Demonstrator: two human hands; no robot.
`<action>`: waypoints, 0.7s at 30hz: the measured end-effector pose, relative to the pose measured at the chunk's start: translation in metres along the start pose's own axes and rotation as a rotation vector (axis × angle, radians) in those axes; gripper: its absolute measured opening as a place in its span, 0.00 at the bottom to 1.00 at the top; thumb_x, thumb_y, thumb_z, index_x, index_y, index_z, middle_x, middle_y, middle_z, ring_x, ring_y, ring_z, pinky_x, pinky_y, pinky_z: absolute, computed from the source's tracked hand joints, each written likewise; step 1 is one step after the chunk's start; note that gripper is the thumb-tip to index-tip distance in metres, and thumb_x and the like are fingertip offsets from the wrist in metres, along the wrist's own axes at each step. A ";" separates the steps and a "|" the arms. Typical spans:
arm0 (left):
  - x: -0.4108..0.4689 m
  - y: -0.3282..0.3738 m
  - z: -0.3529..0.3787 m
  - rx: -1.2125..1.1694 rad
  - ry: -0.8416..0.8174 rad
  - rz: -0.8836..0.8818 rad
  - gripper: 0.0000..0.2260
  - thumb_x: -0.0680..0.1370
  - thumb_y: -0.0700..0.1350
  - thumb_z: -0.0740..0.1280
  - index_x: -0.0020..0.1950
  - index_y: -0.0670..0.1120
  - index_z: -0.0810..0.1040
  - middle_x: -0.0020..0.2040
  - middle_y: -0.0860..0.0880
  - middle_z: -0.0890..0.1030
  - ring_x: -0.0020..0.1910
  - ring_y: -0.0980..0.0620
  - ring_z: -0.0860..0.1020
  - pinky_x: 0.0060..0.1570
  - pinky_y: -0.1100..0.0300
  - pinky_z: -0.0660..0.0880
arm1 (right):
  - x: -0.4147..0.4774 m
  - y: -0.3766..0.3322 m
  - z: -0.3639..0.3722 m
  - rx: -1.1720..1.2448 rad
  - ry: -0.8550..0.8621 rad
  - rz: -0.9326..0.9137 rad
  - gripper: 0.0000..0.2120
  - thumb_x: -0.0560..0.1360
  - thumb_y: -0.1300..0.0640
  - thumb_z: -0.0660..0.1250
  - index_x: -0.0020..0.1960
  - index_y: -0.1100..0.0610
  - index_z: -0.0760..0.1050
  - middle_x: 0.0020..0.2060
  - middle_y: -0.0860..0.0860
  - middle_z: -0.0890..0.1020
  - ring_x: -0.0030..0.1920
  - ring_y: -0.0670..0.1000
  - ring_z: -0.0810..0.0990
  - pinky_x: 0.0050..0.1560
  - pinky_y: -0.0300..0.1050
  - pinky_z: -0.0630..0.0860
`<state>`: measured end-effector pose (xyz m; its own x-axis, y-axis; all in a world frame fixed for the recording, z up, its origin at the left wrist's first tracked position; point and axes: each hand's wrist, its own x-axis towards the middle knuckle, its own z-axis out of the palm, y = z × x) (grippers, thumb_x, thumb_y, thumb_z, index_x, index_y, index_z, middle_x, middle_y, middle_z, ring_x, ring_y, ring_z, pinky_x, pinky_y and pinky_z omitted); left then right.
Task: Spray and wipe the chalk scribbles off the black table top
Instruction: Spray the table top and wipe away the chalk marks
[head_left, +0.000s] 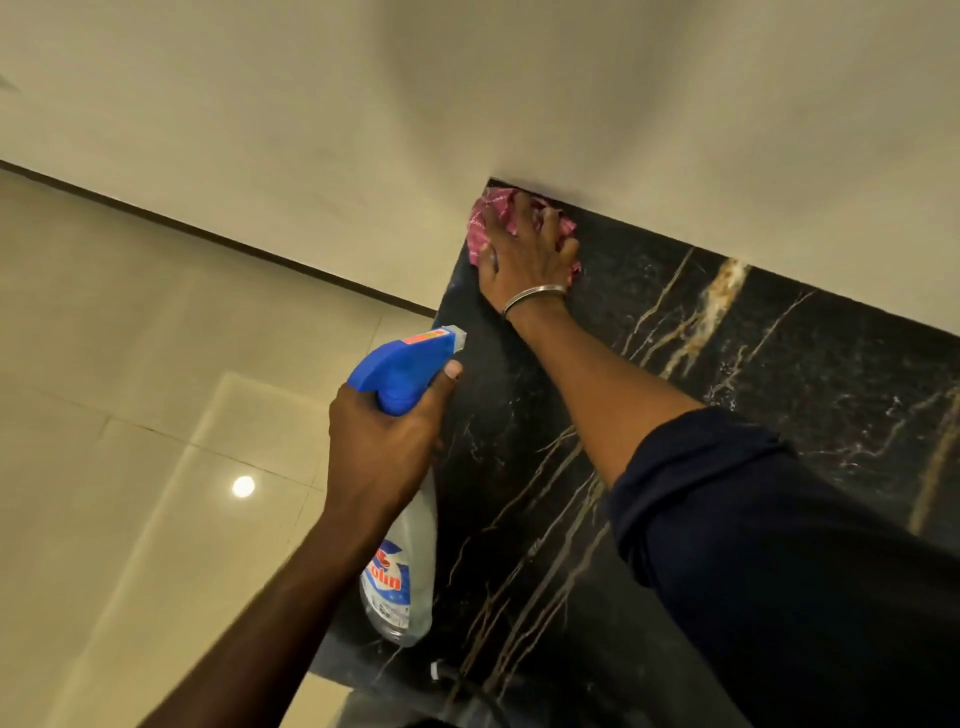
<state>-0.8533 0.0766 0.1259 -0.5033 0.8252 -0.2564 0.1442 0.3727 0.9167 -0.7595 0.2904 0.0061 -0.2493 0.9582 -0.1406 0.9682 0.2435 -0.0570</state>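
a: which step?
b: wiping. the right hand, fingers spread, presses the cloth into the far corner of the surface, against the wall. the left hand grips the bottle over the left edge.
a: next?
b: probably sweep the cloth nearer. it's black veined stone and i can't pick out any chalk. glossy tiled floor to the left.

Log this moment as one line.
step: wiping | right hand: presses pink cloth on table top, far corner | left hand: grips spray bottle
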 end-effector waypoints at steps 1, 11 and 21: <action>0.000 -0.001 -0.004 0.008 0.005 0.000 0.12 0.76 0.51 0.71 0.50 0.42 0.79 0.26 0.46 0.77 0.24 0.55 0.77 0.29 0.71 0.72 | -0.009 -0.006 0.001 -0.003 0.003 -0.032 0.26 0.77 0.46 0.57 0.74 0.42 0.59 0.76 0.55 0.58 0.74 0.65 0.56 0.65 0.65 0.60; -0.017 -0.019 -0.046 0.049 0.081 0.026 0.21 0.74 0.59 0.71 0.53 0.42 0.80 0.36 0.40 0.79 0.34 0.41 0.80 0.42 0.46 0.81 | -0.159 -0.059 0.029 0.068 -0.017 -0.202 0.27 0.76 0.45 0.57 0.75 0.46 0.61 0.73 0.56 0.65 0.71 0.64 0.63 0.62 0.63 0.65; -0.054 -0.036 -0.082 0.109 0.164 -0.010 0.17 0.76 0.55 0.71 0.53 0.41 0.79 0.32 0.39 0.78 0.29 0.45 0.79 0.40 0.51 0.79 | -0.334 -0.116 0.057 0.158 -0.069 -0.425 0.36 0.72 0.35 0.60 0.75 0.50 0.57 0.70 0.55 0.64 0.71 0.61 0.63 0.63 0.66 0.66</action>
<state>-0.9010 -0.0160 0.1314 -0.6361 0.7441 -0.2041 0.2251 0.4320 0.8733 -0.7897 -0.0666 0.0038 -0.6300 0.7643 -0.1377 0.7659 0.5822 -0.2729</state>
